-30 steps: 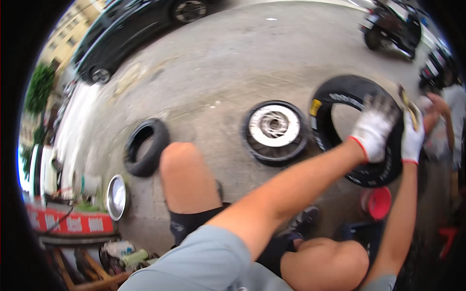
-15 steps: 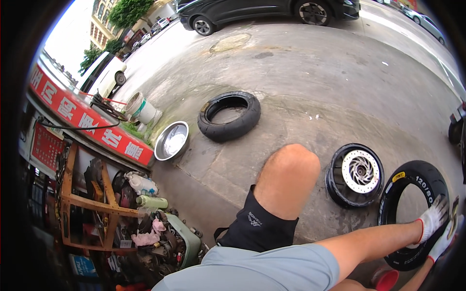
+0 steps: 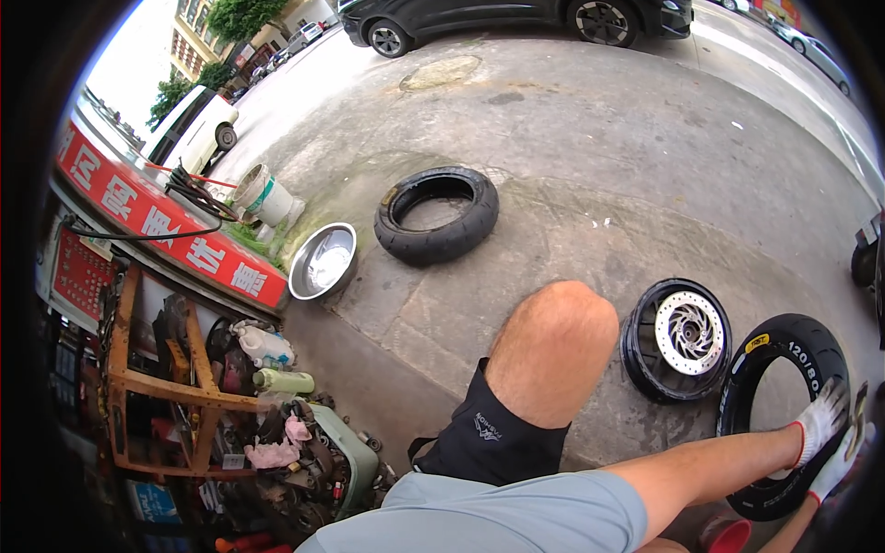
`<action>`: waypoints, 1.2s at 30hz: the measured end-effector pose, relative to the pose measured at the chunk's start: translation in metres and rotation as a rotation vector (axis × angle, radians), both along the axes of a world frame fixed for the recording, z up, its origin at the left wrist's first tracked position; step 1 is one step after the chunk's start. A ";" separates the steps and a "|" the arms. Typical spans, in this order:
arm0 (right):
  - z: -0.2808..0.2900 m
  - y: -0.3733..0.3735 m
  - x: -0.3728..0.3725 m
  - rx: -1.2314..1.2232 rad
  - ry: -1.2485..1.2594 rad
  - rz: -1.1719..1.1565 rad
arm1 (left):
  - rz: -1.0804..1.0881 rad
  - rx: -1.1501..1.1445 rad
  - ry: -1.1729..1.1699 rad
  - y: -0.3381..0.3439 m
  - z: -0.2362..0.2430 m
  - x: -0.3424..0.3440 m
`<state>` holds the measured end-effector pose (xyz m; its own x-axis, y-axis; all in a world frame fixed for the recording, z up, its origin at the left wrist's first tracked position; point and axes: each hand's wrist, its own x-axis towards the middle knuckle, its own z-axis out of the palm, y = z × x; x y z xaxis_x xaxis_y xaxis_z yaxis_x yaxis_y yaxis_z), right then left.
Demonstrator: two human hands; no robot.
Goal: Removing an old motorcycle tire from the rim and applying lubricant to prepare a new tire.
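Note:
Both my hands wear white gloves with red cuffs and work at a black motorcycle tire [image 3: 745,392] on the ground at the far right. My left hand [image 3: 819,424] lies on its sidewall with the fingers stretched out. Closer to the picture's rim, my right hand [image 3: 837,468] is bent round a slim tool [image 3: 859,413] with a yellowish and dark face; the dark rim partly hides it, and its kind is unclear. Left of the tire lies a black wheel rim [image 3: 636,346] with a silver brake disc [image 3: 690,334] facing up. A red bowl-like container [image 3: 728,535] sits below the tire.
A second tire [image 3: 433,247] lies on the concrete ahead, beside a metal basin [image 3: 324,262] and a white bucket [image 3: 263,195]. Left of my knee stand an orange metal frame [image 3: 175,392] and a cluttered green bin [image 3: 355,461]. A black car [image 3: 489,23] is parked at the back.
The view has shifted slightly, so the tires, rim and basin sit a little differently. Both hands stay at the right-hand tire, with hardly any visible movement.

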<state>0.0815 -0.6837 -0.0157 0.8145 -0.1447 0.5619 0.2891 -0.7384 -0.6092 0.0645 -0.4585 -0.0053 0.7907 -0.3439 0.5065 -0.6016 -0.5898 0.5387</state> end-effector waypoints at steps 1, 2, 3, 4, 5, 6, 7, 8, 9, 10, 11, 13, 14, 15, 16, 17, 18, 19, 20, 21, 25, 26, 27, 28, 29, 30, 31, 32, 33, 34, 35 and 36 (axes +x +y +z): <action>-0.002 -0.003 0.001 -0.004 -0.001 -0.003 | -0.003 -0.004 -0.001 0.000 0.001 -0.001; -0.005 -0.006 0.002 -0.047 -0.063 -0.011 | -0.018 0.020 0.021 0.000 0.002 -0.002; -0.012 -0.010 0.004 -0.087 -0.117 -0.020 | -0.035 0.049 0.052 0.000 0.000 -0.003; -0.014 -0.016 0.007 -0.093 -0.120 -0.023 | -0.038 0.043 0.049 -0.001 0.002 -0.002; -0.016 -0.023 0.010 -0.011 -0.049 -0.020 | -0.026 0.040 0.040 -0.002 0.003 -0.002; -0.018 -0.024 0.011 0.078 0.024 -0.013 | -0.010 0.045 0.032 -0.001 0.002 -0.001; -0.019 -0.026 0.012 0.035 0.052 -0.035 | -0.010 0.045 0.031 -0.001 0.001 -0.001; -0.020 -0.027 0.014 0.033 0.049 -0.035 | -0.003 0.049 0.037 0.000 0.001 0.000; -0.032 -0.025 0.018 0.058 0.060 -0.009 | 0.005 0.059 0.053 0.001 -0.006 0.003; -0.020 -0.058 0.003 0.043 0.051 -0.034 | -0.053 0.021 0.075 -0.011 0.011 -0.009; -0.007 -0.089 -0.011 -0.058 0.039 -0.063 | -0.080 -0.025 0.039 -0.019 0.024 -0.021; -0.002 -0.031 -0.022 0.076 0.038 -0.005 | 0.003 -0.027 -0.039 -0.006 0.015 -0.025; -0.004 0.026 -0.022 0.166 0.049 -0.004 | 0.085 -0.006 -0.088 0.007 0.000 -0.020; -0.002 0.056 -0.019 0.132 -0.006 0.025 | 0.124 -0.157 -0.109 0.019 -0.003 -0.014; 0.002 0.081 -0.022 0.118 -0.034 -0.013 | 0.126 -0.232 -0.099 0.030 -0.007 -0.012; 0.008 0.062 -0.034 0.029 -0.065 -0.075 | 0.037 -0.175 -0.068 0.024 0.006 -0.022; 0.014 0.067 -0.043 0.048 -0.055 -0.113 | 0.011 -0.022 -0.081 0.026 0.011 -0.027; 0.020 0.063 -0.046 0.073 -0.092 -0.084 | -0.010 -0.011 -0.129 0.023 0.014 -0.031; 0.021 0.068 -0.047 0.159 -0.076 -0.057 | -0.005 0.019 -0.171 0.024 0.009 -0.030; 0.023 0.069 -0.050 0.189 -0.083 -0.042 | -0.037 0.025 -0.150 0.022 0.011 -0.032; 0.029 0.082 -0.053 0.189 -0.073 -0.029 | -0.070 0.075 -0.097 0.029 0.011 -0.033; 0.032 0.080 -0.054 0.190 -0.078 -0.032 | -0.068 0.093 -0.101 0.028 0.013 -0.034; 0.034 0.078 -0.055 0.190 -0.078 -0.030 | -0.069 0.095 -0.106 0.027 0.015 -0.034; 0.033 0.077 -0.055 0.192 -0.074 -0.027 | -0.081 0.106 -0.100 0.026 0.017 -0.036; 0.034 0.075 -0.055 0.186 -0.075 -0.034 | -0.092 0.117 -0.094 0.027 0.018 -0.037; 0.034 0.073 -0.056 0.189 -0.076 -0.033 | -0.091 0.121 -0.095 0.027 0.020 -0.037; 0.033 0.073 -0.056 0.187 -0.077 -0.034 | -0.095 0.120 -0.096 0.027 0.020 -0.037; 0.033 0.073 -0.055 0.185 -0.078 -0.034 | -0.099 0.120 -0.096 0.028 0.021 -0.036; 0.033 0.073 -0.055 0.170 -0.083 -0.037 | -0.094 0.111 -0.098 0.028 0.020 -0.037; 0.031 0.078 -0.054 0.195 -0.076 -0.014 | -0.080 0.125 -0.094 0.030 0.016 -0.036; 0.029 0.082 -0.053 0.182 -0.072 -0.026 | -0.068 0.118 -0.109 0.032 0.012 -0.034; 0.028 0.084 -0.052 0.171 -0.068 -0.037 | -0.054 0.113 -0.123 0.032 0.009 -0.032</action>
